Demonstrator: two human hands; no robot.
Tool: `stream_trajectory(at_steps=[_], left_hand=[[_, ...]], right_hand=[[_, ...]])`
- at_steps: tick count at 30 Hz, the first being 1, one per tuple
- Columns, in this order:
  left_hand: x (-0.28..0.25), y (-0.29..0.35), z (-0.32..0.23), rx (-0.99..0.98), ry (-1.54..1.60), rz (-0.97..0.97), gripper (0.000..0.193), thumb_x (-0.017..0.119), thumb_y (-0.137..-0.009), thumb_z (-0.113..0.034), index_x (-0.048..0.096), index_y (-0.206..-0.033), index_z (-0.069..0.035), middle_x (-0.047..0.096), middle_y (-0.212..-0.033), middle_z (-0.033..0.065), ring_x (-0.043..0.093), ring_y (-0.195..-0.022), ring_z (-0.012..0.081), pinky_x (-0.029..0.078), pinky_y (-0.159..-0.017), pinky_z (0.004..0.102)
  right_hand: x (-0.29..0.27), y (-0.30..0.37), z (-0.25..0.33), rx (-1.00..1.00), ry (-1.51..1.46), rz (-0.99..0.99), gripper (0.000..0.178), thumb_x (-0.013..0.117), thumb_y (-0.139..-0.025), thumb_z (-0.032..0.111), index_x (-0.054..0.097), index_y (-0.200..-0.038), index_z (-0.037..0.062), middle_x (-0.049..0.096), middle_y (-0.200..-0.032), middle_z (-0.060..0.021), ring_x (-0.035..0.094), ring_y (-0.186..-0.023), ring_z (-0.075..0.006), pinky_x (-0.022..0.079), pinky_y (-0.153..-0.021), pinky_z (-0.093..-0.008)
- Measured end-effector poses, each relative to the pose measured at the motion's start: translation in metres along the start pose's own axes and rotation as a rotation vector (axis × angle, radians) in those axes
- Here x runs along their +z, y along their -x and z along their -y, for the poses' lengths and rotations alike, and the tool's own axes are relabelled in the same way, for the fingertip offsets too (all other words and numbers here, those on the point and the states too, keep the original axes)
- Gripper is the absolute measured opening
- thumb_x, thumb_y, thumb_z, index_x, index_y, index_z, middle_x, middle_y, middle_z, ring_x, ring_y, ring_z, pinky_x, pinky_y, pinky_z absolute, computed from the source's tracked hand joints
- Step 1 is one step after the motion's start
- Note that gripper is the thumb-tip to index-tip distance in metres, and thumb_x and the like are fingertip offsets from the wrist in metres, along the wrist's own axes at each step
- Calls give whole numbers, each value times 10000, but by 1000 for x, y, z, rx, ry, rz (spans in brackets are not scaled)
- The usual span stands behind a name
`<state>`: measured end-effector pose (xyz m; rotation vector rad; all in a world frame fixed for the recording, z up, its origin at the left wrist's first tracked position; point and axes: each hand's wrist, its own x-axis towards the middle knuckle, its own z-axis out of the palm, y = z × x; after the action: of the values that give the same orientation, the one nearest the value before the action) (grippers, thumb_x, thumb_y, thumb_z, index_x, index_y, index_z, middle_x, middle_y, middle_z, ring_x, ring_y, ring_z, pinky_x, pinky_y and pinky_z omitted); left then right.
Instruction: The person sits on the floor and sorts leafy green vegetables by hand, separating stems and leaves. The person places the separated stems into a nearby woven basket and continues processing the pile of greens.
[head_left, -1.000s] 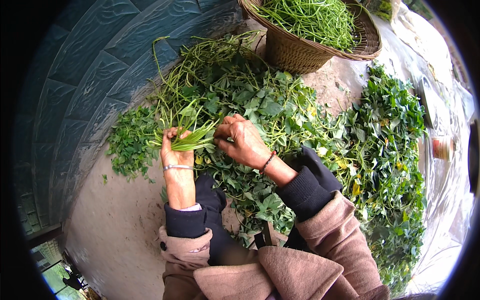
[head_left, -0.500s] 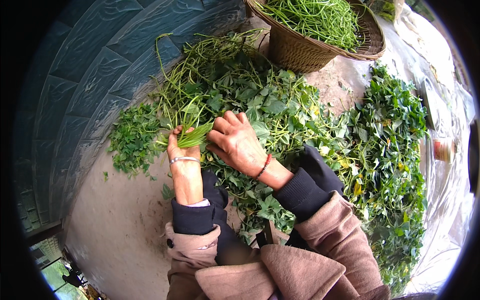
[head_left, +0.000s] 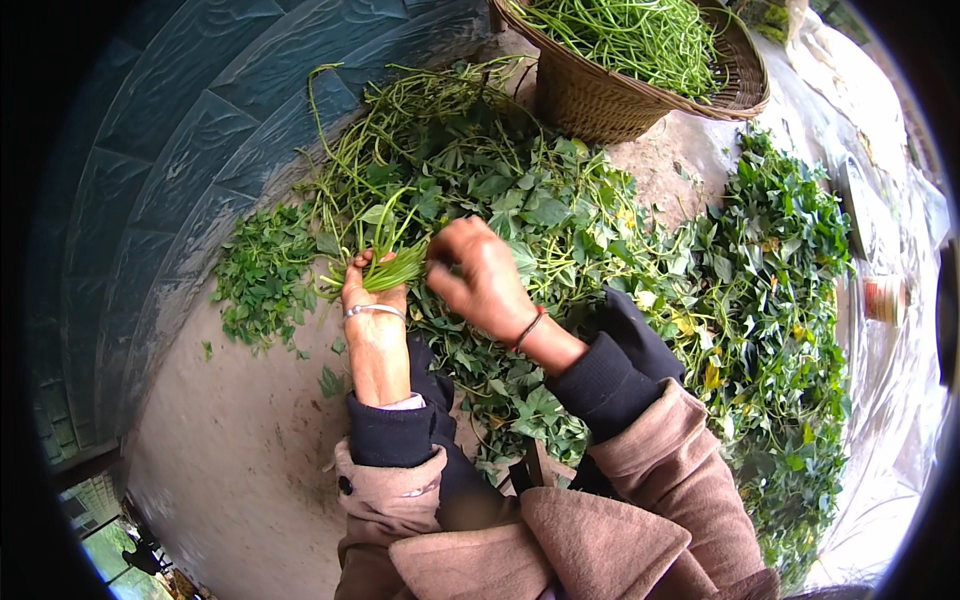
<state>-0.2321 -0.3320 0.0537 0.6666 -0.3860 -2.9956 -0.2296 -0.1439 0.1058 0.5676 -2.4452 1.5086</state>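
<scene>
A bunch of slender green stems (head_left: 392,270) with a few leaves is gripped in my left hand (head_left: 372,290), which wears a silver bracelet. The stem ends fan out to the right, toward my right hand (head_left: 482,278). That hand, with a red cord at its wrist, is just beside the bunch; its fingers are curled and smeared by motion, and what they hold, if anything, does not show. Beneath and beyond both hands spreads a large heap of leafy green vines (head_left: 545,212).
A woven basket (head_left: 600,105) filled with green stems (head_left: 630,40) stands at the far side. A small leaf pile (head_left: 262,275) lies at left on the concrete floor (head_left: 235,440). More vines (head_left: 785,330) cover the right, beside pale plastic sheeting (head_left: 900,400). A blue tiled wall (head_left: 220,100) rises at far left.
My right hand has drawn slightly up and away from the stem ends, its fingers now blurred. The left hand keeps its grip on the bunch, shifted slightly right.
</scene>
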Motion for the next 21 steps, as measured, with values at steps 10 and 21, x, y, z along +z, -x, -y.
stream_trajectory(at_steps=[10,21], left_hand=[[15,0,-6,71,-61,-223,204,508,-949,-167,521,-758,-97,587,-787,39,573,-758,265,499,-798,430],[11,6,-12,-3,-37,-36,177,481,-974,-141,532,-826,-59,620,-888,115,613,-851,264,534,-816,423]], right_hand=[[-27,-8,-13,-33,229,-38,127,690,-713,86,659,-835,71,578,-826,-87,539,-852,-284,417,-720,-404],[-9,2,-3,0,164,92,151,728,-723,108,694,-869,95,551,-799,-64,521,-807,-265,422,-717,-370]])
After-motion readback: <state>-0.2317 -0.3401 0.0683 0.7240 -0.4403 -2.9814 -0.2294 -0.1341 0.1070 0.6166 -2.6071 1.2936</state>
